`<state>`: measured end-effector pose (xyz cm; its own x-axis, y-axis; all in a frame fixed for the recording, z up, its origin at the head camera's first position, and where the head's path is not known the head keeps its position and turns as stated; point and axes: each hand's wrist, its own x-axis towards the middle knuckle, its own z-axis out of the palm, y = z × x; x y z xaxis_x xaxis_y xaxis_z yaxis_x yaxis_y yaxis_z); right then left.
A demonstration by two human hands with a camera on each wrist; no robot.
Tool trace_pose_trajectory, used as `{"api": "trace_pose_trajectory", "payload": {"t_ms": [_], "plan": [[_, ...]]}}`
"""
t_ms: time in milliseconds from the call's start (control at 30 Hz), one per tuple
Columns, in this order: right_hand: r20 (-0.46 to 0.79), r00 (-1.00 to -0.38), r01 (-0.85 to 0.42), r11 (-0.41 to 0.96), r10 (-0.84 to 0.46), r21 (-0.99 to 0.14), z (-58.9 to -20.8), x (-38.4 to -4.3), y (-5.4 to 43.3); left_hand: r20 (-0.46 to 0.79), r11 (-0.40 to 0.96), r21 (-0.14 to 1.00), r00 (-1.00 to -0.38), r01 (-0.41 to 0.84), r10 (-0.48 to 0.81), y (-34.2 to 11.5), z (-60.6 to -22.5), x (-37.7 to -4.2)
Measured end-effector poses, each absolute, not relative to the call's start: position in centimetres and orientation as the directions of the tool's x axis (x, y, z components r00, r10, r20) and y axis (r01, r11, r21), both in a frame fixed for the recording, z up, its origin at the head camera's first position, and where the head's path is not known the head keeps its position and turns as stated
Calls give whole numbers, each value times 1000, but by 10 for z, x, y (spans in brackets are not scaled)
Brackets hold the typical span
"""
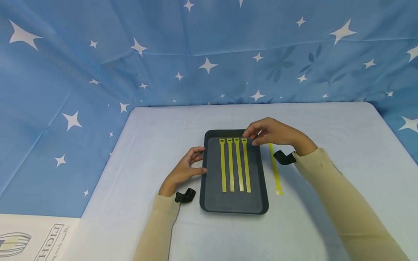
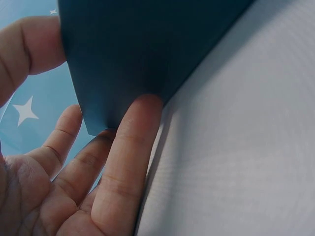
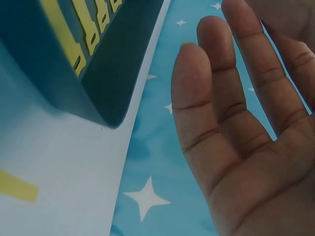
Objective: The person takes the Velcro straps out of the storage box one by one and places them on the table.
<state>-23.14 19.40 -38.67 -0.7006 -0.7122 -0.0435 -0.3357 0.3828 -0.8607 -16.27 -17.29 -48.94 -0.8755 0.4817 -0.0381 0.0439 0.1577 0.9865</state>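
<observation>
A dark grey rectangular tray [image 1: 210, 202] lies on the table. Inside it, several yellow slotted straps [image 1: 231, 166] are lined up side by side, their slotted heads toward the far end. My left hand [image 1: 186, 168] touches the tray's left side; in the left wrist view its fingertips [image 2: 143, 110] rest against the outer wall. Over the tray's far right corner hovers my right hand [image 1: 274, 132], fingers loosely extended and nothing between them. Another yellow strap [image 1: 275, 174] lies on the table right of the tray, slotted head toward me, its far end near my right hand.
A white cloth [image 1: 156, 127] covers the table. Blue fabric with white stars [image 1: 196, 36] hangs behind and at the left. Printed cream material [image 1: 36, 235] shows at the lower left corner. Each wrist carries a black camera mount [image 1: 185, 195].
</observation>
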Motion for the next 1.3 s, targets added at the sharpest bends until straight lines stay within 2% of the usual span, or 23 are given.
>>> {"api": "trace_pose_trajectory", "payload": {"t_ms": [667, 967, 1300], "plan": [[-49, -567, -392, 322, -822, -862, -395, -247, 158, -50, 168, 985, -869, 38, 492, -175, -490, -164], [-85, -528, -369, 318, -845, -874, -403, -252, 139, -36, 160, 986, -867, 51, 497, -175, -491, -166], [-146, -513, -384, 378, -846, -842, -414, -257, 122, -34, 164, 985, -870, 55, 492, -175, -490, -166]]}}
